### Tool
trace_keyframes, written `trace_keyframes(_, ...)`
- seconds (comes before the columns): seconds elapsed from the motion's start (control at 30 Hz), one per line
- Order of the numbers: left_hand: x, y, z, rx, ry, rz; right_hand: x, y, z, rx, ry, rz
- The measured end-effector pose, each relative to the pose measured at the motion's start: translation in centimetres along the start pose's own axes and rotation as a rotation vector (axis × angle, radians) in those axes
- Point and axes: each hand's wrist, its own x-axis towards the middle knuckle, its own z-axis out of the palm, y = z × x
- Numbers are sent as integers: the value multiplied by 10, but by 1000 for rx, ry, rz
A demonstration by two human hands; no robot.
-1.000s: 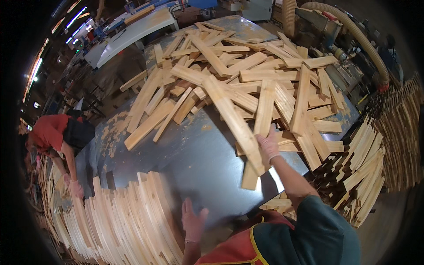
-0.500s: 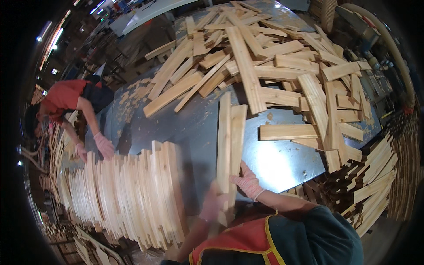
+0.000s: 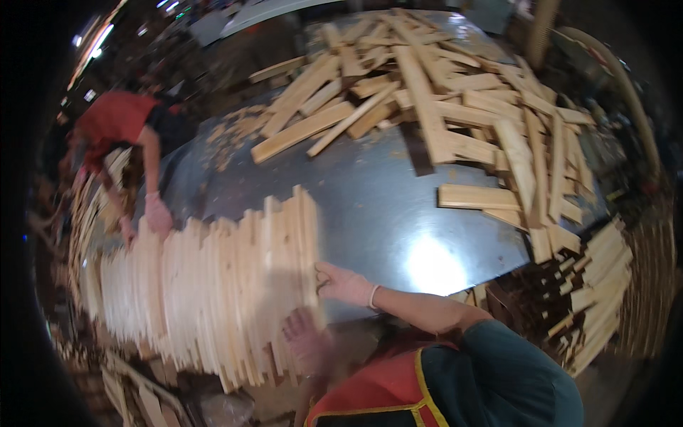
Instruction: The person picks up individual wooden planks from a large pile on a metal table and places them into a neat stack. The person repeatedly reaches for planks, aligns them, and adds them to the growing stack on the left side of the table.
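A long row of wooden boards (image 3: 235, 285) stands on edge, packed side by side, at the left front of the metal table. At the row's right end my right hand (image 3: 346, 286), in a pale pink glove, has its fingers curled against the last wooden board (image 3: 309, 228). My left hand (image 3: 307, 343), gloved too and blurred, rests at the near end of the same boards. Its fingers look stretched out and apart. No board shows lifted off the row.
Loose boards lie in a jumbled heap (image 3: 427, 107) across the far and right side of the metal table (image 3: 370, 199). A co-worker in red (image 3: 121, 117) bends at the left, gloved hand (image 3: 158, 213) on the row. More boards (image 3: 597, 299) are stacked beside the table's right edge.
Both hands have moved left, bringing the upright boards they held against the row's right end. My left hand has spread its fingers. The view has shifted a little.
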Motion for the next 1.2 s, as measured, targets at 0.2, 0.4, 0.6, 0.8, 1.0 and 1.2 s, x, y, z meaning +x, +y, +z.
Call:
trace_keyframes(0.2, -2, 5, -6, -84, 181, 186, -88, 78, -219, -372, 1067, 24)
trace_keyframes(0.4, 8, 56, -32, -192, -59, 129, -314, 95, -396, -788, 1730, 557)
trace_keyframes(0.6, 34, 117, -7, -160, -99, 465, -411, 135, -441, -413, 1581, 984)
trace_keyframes(0.8, 48, 189, -16, -244, -208, 706, -424, 158, -472, -437, 1284, 1065)
trace_keyframes(1.0, 51, 219, -21, -187, -213, 728, -423, 136, -497, -439, 1105, 938)
trace_keyframes(1.2, 46, 188, -11, -189, -298, 696, -372, 148, -447, -154, 1270, 531)
